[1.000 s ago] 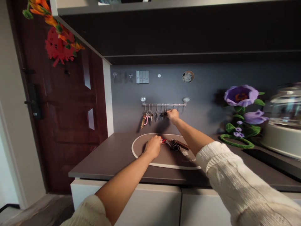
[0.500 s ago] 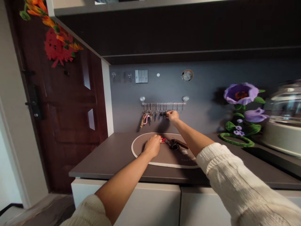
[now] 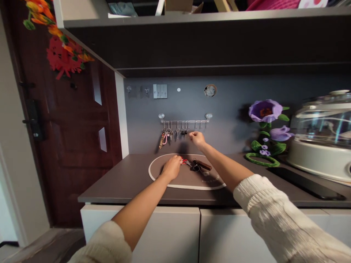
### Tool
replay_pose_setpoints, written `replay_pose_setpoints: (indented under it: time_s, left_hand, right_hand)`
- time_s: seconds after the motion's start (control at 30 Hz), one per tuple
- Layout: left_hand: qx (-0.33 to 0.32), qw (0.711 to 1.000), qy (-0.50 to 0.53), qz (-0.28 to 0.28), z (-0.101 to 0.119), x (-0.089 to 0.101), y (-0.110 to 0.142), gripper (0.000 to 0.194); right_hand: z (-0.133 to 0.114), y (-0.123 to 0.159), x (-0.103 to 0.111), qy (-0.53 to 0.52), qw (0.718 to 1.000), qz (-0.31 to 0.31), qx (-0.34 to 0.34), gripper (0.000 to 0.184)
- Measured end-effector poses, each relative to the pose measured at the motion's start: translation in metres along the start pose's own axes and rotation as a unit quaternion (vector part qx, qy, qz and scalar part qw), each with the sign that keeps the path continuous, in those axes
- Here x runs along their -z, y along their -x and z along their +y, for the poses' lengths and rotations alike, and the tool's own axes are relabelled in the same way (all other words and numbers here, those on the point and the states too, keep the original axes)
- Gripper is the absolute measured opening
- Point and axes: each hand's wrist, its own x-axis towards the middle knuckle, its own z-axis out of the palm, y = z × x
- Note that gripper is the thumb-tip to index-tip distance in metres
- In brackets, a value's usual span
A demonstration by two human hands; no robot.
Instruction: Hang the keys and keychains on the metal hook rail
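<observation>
My left hand (image 3: 172, 167) rests on the oval mat (image 3: 161, 179), its fingers closed on a small red key tag (image 3: 184, 161). Just right of that tag lies a bunch of dark keys (image 3: 195, 166) with a brown strip-like fob (image 3: 204, 165). My right hand (image 3: 197, 139) is raised by the wall, fingers pinched, below a clear hook rail (image 3: 183, 121). Whatever is between those fingertips, if anything, is too small to tell. Several keys hang from the rail to its left, among them dark-headed keys (image 3: 184, 133) and a pink loop fob (image 3: 165, 138).
Purple fabric flowers (image 3: 265, 111) and a domed appliance (image 3: 323, 146) stand at the right. A flat black object (image 3: 305, 183) lies before them. Above the counter (image 3: 115, 182) juts a dark shelf (image 3: 205, 44). A red-brown door (image 3: 65, 157) is at the left.
My right hand has drawn slightly right, away from the hanging dark-headed keys, leaving a gap. My left hand stays by the red tag. The view has shifted a little.
</observation>
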Motion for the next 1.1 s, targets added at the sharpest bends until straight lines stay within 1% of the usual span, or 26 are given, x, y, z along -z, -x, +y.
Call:
replay_pose_setpoints:
  time_s: [0.13,0.3,0.43,0.53,0.73,0.83,0.93,1.0,1.1]
  left_hand:
    - [-0.011,1.000,0.019,0.010,-0.002,0.000,0.000,0.023]
    - [-0.018,0.999,0.024,0.012,-0.002,0.002,0.000,0.020]
    - [-0.033,0.999,0.027,0.017,-0.002,0.003,0.001,0.020]
    - [-0.034,0.999,0.036,0.016,-0.002,0.005,0.002,0.019]
    - [-0.040,0.998,0.046,0.008,-0.001,0.008,0.002,0.017]
    - [-0.036,0.999,0.040,0.006,-0.001,0.008,0.002,0.018]
    - [-0.030,0.999,0.031,0.009,-0.001,0.008,0.002,0.019]
    - [-0.025,0.999,0.024,0.011,-0.001,0.008,0.002,0.020]
    - [-0.004,1.000,0.004,0.013,-0.002,0.008,0.002,0.021]
  right_hand:
    - [-0.006,0.015,0.008,-0.038,0.998,-0.041,0.015,0.012]
    - [-0.009,0.037,0.019,-0.072,0.994,-0.078,0.006,0.014]
    - [-0.004,0.053,0.026,-0.071,0.992,-0.100,0.014,0.019]
    - [0.006,0.063,0.030,-0.065,0.991,-0.114,0.037,0.024]
    - [0.032,0.078,0.035,-0.034,0.989,-0.131,0.067,0.022]
    - [0.040,0.085,0.036,-0.015,0.986,-0.138,0.092,0.022]
    - [0.038,0.092,0.038,0.029,0.986,-0.137,0.095,0.020]
    - [0.032,0.098,0.038,0.062,0.984,-0.137,0.092,0.019]
    - [0.024,0.105,0.037,0.115,0.977,-0.147,0.105,0.016]
